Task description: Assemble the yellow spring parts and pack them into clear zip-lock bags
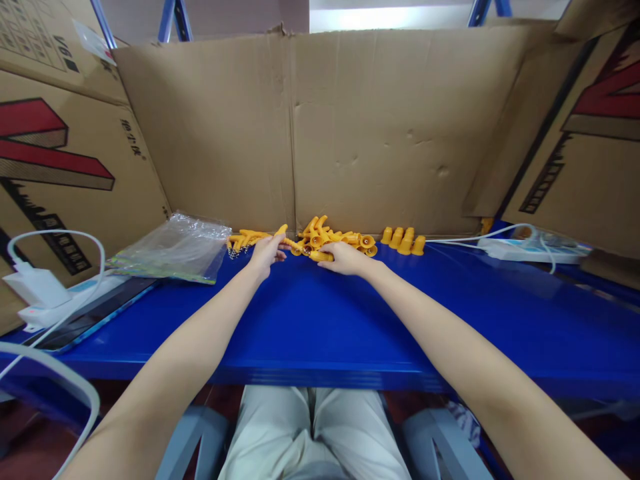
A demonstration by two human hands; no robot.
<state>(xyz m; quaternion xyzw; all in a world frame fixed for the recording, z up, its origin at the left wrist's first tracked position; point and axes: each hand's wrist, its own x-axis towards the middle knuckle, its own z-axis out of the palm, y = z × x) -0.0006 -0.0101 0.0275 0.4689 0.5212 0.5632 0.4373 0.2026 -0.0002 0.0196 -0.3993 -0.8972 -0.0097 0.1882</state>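
Observation:
A pile of small yellow plastic parts (330, 237) lies at the far side of the blue table (320, 327), against a cardboard wall. My left hand (265, 252) reaches to the pile's left end, its fingers pinched on a yellow piece (283, 230). My right hand (343, 258) rests on the table at the pile's front, fingers curled over another yellow part (320, 256). A short row of upright yellow caps (404, 240) stands just right of the pile. More yellow pieces with small chains (243, 240) lie to the left.
A crumpled clear plastic bag (173, 248) lies left of the pile. A white charger and cable (37, 287) sit on a dark tablet (85, 317) at the left edge. A white power strip (530, 250) lies far right. Cardboard walls (380, 127) enclose the table.

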